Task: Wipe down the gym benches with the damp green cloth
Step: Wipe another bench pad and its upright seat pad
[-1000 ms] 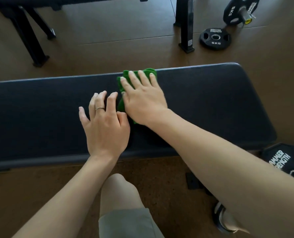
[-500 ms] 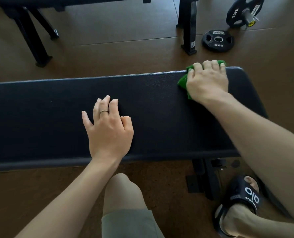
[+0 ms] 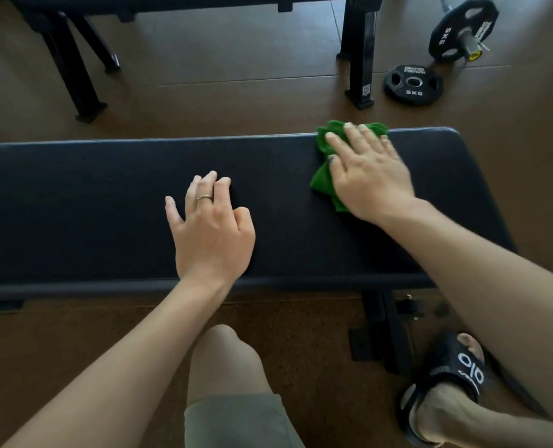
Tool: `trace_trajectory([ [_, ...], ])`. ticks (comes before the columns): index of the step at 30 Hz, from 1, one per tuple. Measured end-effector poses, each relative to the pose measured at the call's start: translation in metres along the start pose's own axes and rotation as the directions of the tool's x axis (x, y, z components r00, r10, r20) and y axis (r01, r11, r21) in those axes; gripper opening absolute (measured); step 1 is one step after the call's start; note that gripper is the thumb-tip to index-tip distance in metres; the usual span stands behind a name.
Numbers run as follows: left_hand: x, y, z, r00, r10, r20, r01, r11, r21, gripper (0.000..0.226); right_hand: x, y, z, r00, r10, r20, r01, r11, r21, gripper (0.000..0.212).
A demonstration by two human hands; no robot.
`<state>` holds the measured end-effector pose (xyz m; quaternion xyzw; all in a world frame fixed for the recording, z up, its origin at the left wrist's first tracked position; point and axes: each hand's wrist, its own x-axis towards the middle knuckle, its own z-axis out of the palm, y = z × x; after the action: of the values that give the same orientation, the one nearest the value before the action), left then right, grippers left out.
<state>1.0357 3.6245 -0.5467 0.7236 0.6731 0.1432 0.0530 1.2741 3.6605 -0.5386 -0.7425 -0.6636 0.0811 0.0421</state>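
A brown floor (image 3: 236,101) fills the view, and across it runs the long dark padded bench, the table (image 3: 107,205) for this job, its far edge and rounded right end both in sight. Beyond it stand the black legs of a second bench (image 3: 74,76) and a black upright post (image 3: 361,59). On the floor at the upper right a black 5 kg weight plate (image 3: 413,84) lies flat, and another plate (image 3: 463,29) sits tilted on a bar end just behind it.

The person's right forearm reaches in from the lower right across the near edge of the table. The right hand (image 3: 370,176) lies palm down on the green cloth (image 3: 325,176), fingers (image 3: 336,145) straight and slightly spread, pressing it flat against the pad. The cloth is bunched under the palm near the far right part of the table; its top fold sticks out past the far edge, and a green corner shows on the left of the hand.

The left hand (image 3: 212,231) rests on the middle of the table, well apart from the cloth, holding nothing. Its fingers are loosely bent with the tips on the pad, and a thin ring (image 3: 204,197) sits on one finger.

Below the near edge a bare knee (image 3: 223,357) shows above grey shorts, and at the lower right a foot wears a black slide sandal (image 3: 459,370) next to the table's black base.
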Motion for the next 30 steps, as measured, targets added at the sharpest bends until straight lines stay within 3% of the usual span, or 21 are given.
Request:
trace_trajectory([
  [4,0.001,0.0,0.0,1.0,-0.013,0.011,0.013,0.999,-0.029,0.062,-0.014,-0.024,0.0,0.991,0.132,0.008,-0.132,0.991,-0.025,0.059],
  [8,0.008,-0.005,-0.008,0.997,-0.05,0.059,0.061,0.978,-0.201,0.054,-0.075,-0.089,0.02,0.981,-0.194,-0.019,0.194,0.981,0.003,0.058],
  [10,0.014,-0.02,-0.023,0.996,0.033,0.083,-0.014,0.975,-0.222,0.051,-0.1,-0.089,0.022,0.952,-0.304,-0.032,0.304,0.953,0.013,0.058],
  [12,0.019,-0.049,-0.04,0.988,0.156,0.015,-0.154,0.983,-0.1,0.049,-0.115,-0.066,0.021,0.929,-0.371,-0.007,0.37,0.928,-0.037,0.058],
  [14,0.021,-0.09,-0.049,0.98,0.191,-0.047,-0.189,0.981,0.049,0.041,-0.124,-0.037,0.017,0.904,-0.427,0.028,0.427,0.897,-0.117,0.058],
  [16,0.02,-0.121,-0.049,0.99,0.137,-0.044,-0.135,0.989,0.059,0.037,-0.126,-0.025,0.014,0.891,-0.449,0.066,0.454,0.873,-0.177,0.06],
  [19,0.022,-0.131,-0.04,0.996,0.07,-0.062,-0.073,0.996,-0.059,0.038,-0.117,-0.05,0.015,0.866,-0.49,0.102,0.5,0.838,-0.219,0.064],
  [22,0.022,-0.129,-0.039,0.995,0.073,-0.074,-0.08,0.993,-0.086,0.042,-0.091,-0.096,0.021,0.832,-0.548,0.088,0.555,0.817,-0.156,0.063],
  [26,0.02,-0.131,-0.04,0.996,0.061,-0.064,-0.066,0.994,-0.092,0.045,-0.05,-0.151,0.026,0.869,-0.49,0.066,0.494,0.866,-0.082,0.064],
  [30,0.019,-0.133,-0.041,0.998,0.048,-0.045,-0.053,0.992,-0.114,0.044,-0.068,-0.146,0.026,0.855,-0.515,0.06,0.518,0.853,-0.067,0.067],
])
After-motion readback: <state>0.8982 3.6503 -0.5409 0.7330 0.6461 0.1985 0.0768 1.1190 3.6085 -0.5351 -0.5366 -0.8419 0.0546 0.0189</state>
